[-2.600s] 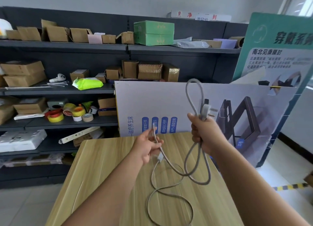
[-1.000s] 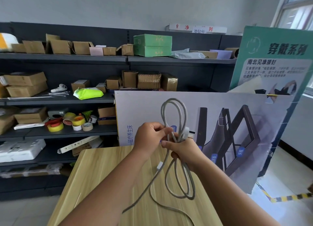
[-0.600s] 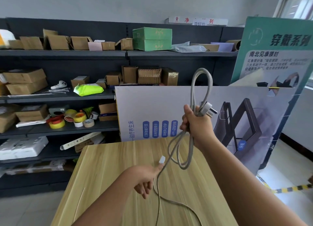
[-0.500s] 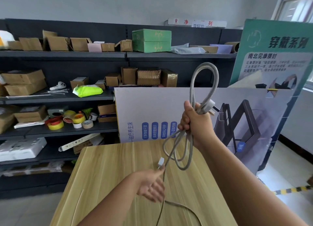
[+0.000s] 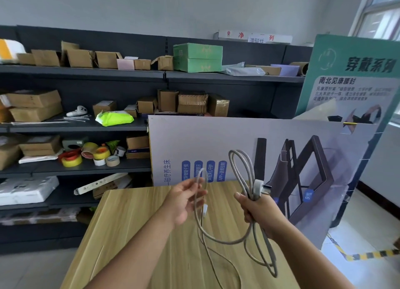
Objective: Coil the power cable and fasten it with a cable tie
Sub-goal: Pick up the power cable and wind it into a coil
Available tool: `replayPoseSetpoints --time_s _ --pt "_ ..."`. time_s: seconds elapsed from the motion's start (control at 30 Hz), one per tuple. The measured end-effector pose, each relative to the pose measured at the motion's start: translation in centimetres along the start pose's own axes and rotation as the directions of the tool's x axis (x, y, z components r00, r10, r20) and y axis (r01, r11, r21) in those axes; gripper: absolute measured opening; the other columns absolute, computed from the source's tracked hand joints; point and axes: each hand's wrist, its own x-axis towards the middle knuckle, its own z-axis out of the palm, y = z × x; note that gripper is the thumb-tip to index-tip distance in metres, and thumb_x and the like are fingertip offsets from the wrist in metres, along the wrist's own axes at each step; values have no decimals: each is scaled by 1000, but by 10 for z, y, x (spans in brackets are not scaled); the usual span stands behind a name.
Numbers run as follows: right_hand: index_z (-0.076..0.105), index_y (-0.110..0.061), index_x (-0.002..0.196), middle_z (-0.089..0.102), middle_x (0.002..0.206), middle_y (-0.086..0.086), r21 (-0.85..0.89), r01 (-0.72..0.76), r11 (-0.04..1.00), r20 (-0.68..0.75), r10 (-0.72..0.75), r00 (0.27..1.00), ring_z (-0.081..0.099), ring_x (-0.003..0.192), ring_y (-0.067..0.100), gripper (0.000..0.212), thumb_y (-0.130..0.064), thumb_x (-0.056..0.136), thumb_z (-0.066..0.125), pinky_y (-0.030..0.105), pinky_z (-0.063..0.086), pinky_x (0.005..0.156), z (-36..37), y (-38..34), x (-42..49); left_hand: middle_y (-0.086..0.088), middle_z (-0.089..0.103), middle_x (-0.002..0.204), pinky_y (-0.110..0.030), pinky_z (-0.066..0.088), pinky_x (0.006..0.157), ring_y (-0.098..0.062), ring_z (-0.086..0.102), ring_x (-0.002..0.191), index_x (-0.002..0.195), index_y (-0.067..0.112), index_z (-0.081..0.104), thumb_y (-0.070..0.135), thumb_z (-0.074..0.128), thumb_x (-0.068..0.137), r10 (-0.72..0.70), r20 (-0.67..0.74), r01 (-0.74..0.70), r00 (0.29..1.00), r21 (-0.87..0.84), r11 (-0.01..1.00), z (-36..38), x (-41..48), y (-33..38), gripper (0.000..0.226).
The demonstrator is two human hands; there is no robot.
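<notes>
A grey power cable (image 5: 242,174) hangs in several loops above the wooden table (image 5: 134,234). My right hand (image 5: 257,210) grips the bundled loops in a fist; the white plug (image 5: 258,188) sticks out just above my fingers. Loops rise above that fist and droop below it to the right. To the left, my left hand (image 5: 186,200) pinches a further strand of the cable, lifted into a small arch, with a white tag (image 5: 205,209) on the strand just below. The cable's free tail trails down over the table toward the bottom edge. No cable tie shows on the table.
A large printed board (image 5: 281,150) leans upright behind the table's far edge, and a green poster (image 5: 355,76) stands at the right. Dark shelves (image 5: 86,126) on the left hold cardboard boxes, tape rolls and thin white ties (image 5: 75,118). Hazard tape (image 5: 368,254) marks the floor.
My left hand has risen from low over the table and now pinches a strand lifted toward the bundle. My right hand has come down with the loops.
</notes>
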Motion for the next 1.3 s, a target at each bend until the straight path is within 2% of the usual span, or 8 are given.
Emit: replayPoseSetpoints --time_s 0.2,0.43,0.57,0.67,0.83,0.97,1.17,1.3 --pt "69 0 98 76 86 16 472 -9 882 -19 20 1000 73 77 23 21 -17 96 57 33 60 68 40 -11 12 -2 77 88 -23 56 66 -12 72 82 107 9 74 -3 57 92 204 98 -224 974 286 932 66 -21 -23 26" --pt "73 1 76 72 73 17 564 -12 825 22 0 1000 69 69 27 22 -11 92 63 36 57 70 46 -19 15 7 58 61 -16 46 56 -3 53 54 70 19 50 22 86 66 453 15 -374 891 591 715 58 -23 -27 36" --pt "54 -12 69 47 48 1 586 20 810 72 -76 995 49 41 16 25 -13 93 60 31 47 50 29 -28 17 4 57 93 -24 38 71 -9 50 82 100 19 56 39 66 86 362 -97 -311 927 339 888 32 -18 -16 26" --pt "46 -15 67 37 42 -5 728 -63 682 282 -214 935 36 32 7 28 -12 93 57 24 40 39 22 -42 10 5 47 141 -28 36 97 -13 45 128 143 31 43 26 51 99 228 -27 -163 973 619 768 11 -1 -25 45" --pt "52 -15 63 40 39 -7 773 -74 630 393 -385 835 36 28 3 29 -16 78 77 20 39 36 12 -62 5 3 68 109 -3 44 80 -5 62 101 124 19 63 21 43 103 34 211 -188 977 775 603 10 -4 -34 29" --pt "55 -17 63 38 44 -3 598 125 792 162 -272 949 34 32 8 27 -15 80 76 24 36 39 -13 -60 13 -7 67 81 -43 60 81 -18 69 71 100 14 68 15 49 100 90 166 -181 982 691 699 3 -10 -26 20" --pt "63 -11 77 51 57 3 126 124 984 20 -128 992 47 48 15 22 -29 84 73 32 47 55 -5 -37 13 -11 58 80 -30 58 54 -13 62 50 102 8 70 15 53 98 375 -58 -328 925 371 868 41 -28 44 19" --pt "64 -10 79 51 51 4 132 111 985 58 -119 991 47 44 13 22 -29 86 71 27 43 50 17 -37 7 -8 64 73 -30 58 52 -14 68 52 101 3 67 14 61 94 415 -55 -377 908 323 868 76 -34 54 14"
